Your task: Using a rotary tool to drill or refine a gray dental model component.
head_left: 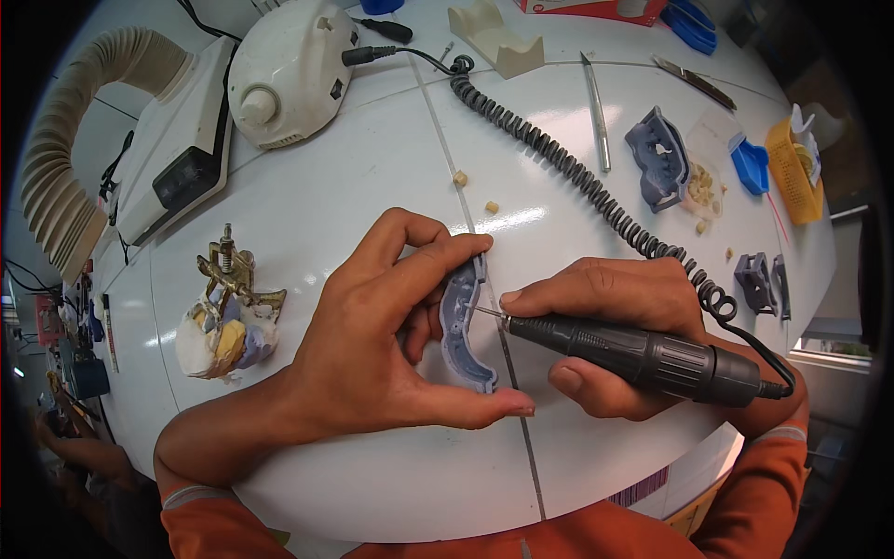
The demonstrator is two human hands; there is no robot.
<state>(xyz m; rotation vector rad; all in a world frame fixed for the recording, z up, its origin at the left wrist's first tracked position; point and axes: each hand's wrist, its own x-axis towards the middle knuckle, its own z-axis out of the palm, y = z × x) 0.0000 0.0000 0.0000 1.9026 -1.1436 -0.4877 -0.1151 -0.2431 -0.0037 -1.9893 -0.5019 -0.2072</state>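
Note:
Between the thumb and fingers of my left hand [386, 321] is a curved blue-grey dental impression piece [458, 321], its hollow side facing right. My right hand [624, 307] grips a black handpiece of a rotary grinder [643, 359]. The thin bur [486, 311] at its tip reaches the inside of the impression piece; whether it touches cannot be told. From the handpiece's back end a black coiled cord [577, 168] runs up to the white grinder control box [289, 79] at the far left.
A brass articulator with a plaster model [228, 326] stands left of my left hand. At right lie another blue-grey impression [659, 158], small tooth-coloured pieces [703, 191], a blue scoop [748, 166] and a yellow basket [792, 172]. Farther back are a scalpel [596, 112] and a knife [694, 82].

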